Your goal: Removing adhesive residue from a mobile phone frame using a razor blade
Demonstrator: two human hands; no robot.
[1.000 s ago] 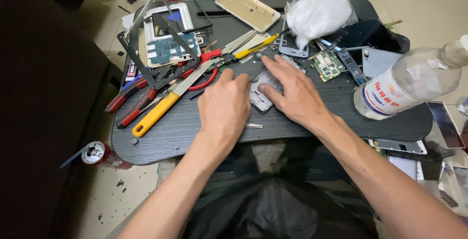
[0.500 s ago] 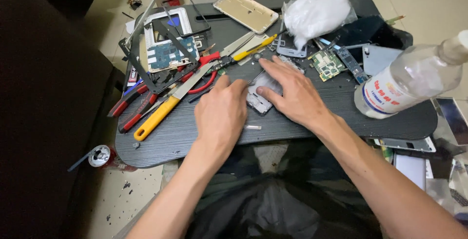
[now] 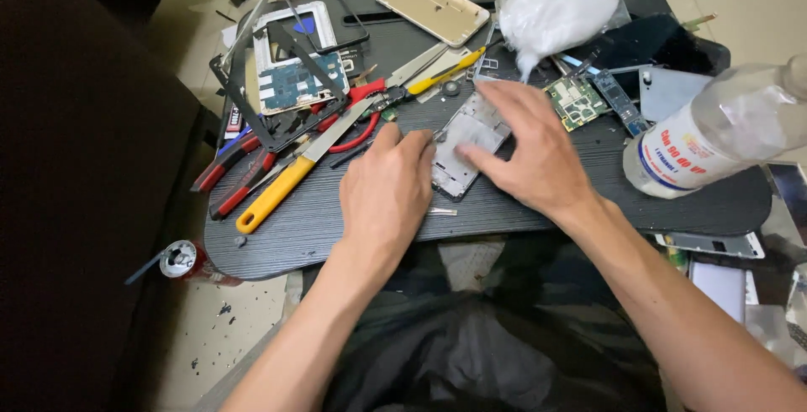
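A grey metal phone frame (image 3: 467, 145) lies in the middle of a dark lap table (image 3: 538, 210). My left hand (image 3: 388, 195) rests on the table with its fingertips against the frame's left edge. My right hand (image 3: 531, 153) lies over the frame's right side, fingers spread and pressing down on it. A small silver piece (image 3: 442, 211) lies on the table just below the frame, between my wrists. What my fingertips pinch, if anything, is hidden.
Left of my hands lie a yellow-handled knife (image 3: 290, 178), red-handled pliers (image 3: 239, 166) and a phone with a bare circuit board (image 3: 296, 81). A gold phone back (image 3: 430, 6), a white plastic bag (image 3: 556, 10), a green circuit board (image 3: 575, 102) and a clear bottle (image 3: 716, 134) stand behind and right. A can (image 3: 181, 260) lies on the floor.
My view has shifted a little. My right hand has slid along the phone frame and uncovered more of it; my left hand stays at its left edge.
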